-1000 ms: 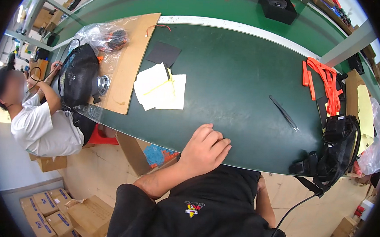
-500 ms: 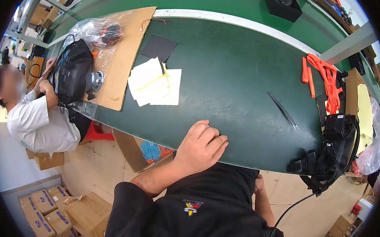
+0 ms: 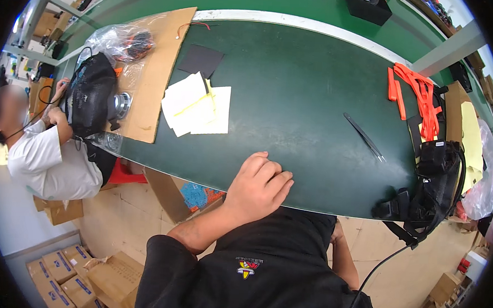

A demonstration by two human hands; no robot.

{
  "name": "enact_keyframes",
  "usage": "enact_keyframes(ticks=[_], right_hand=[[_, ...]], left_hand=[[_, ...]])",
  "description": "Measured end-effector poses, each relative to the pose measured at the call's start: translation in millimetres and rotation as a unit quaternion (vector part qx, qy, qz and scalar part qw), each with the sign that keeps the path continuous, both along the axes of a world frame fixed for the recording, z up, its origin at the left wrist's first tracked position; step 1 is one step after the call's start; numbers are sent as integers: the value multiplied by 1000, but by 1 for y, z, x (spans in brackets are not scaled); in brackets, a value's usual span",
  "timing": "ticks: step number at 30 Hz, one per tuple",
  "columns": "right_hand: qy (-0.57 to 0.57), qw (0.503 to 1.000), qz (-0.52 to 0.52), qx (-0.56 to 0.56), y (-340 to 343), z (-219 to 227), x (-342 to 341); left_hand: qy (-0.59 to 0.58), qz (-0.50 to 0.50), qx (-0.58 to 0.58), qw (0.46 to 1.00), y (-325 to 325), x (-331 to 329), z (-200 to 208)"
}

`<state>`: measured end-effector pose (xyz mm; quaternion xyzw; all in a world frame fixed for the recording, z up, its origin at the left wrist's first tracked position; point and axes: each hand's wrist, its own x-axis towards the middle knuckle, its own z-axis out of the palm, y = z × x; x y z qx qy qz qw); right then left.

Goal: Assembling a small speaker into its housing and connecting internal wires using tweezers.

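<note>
My left hand (image 3: pixel 258 188) rests knuckles up on the near edge of the dark green table (image 3: pixel 294 95). Its fingers are curled together and hold nothing. My right forearm (image 3: pixel 344 254) hangs down beside my black shirt, below the table edge; the hand itself is hidden. Nearest to my left hand on the table are white and yellow paper sheets (image 3: pixel 196 104) to the upper left and thin black tweezers (image 3: pixel 364 138) to the upper right.
A black harness with straps (image 3: pixel 431 186) lies at the table's right edge, orange strips (image 3: pixel 419 93) behind it. On the left are a cardboard sheet (image 3: pixel 156 71) and a plastic bag (image 3: pixel 118 41). A seated person (image 3: pixel 51 155) handles a black bag (image 3: pixel 91 93). Cardboard boxes (image 3: pixel 67 267) stand on the floor.
My left hand stays on the table edge with the same curled fingers. The view has shifted slightly; the seated person keeps working at the black bag.
</note>
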<state>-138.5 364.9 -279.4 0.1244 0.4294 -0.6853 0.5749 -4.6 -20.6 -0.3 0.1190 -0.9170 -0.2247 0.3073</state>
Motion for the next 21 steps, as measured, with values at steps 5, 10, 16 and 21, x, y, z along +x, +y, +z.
enact_keyframes(ticks=[5,10,16,21], right_hand=[[188,945,216,157,24,24,1],[112,975,73,179,20,18,5],[38,994,-30,98,12,-33,15],[77,992,-39,94,-63,-23,1]], left_hand=[[-13,5,-6,1000,0,1,0],[-10,4,-7,1000,1,1,1],[-5,6,-3,1000,1,0,0],[-11,8,-13,1000,3,-1,-1]])
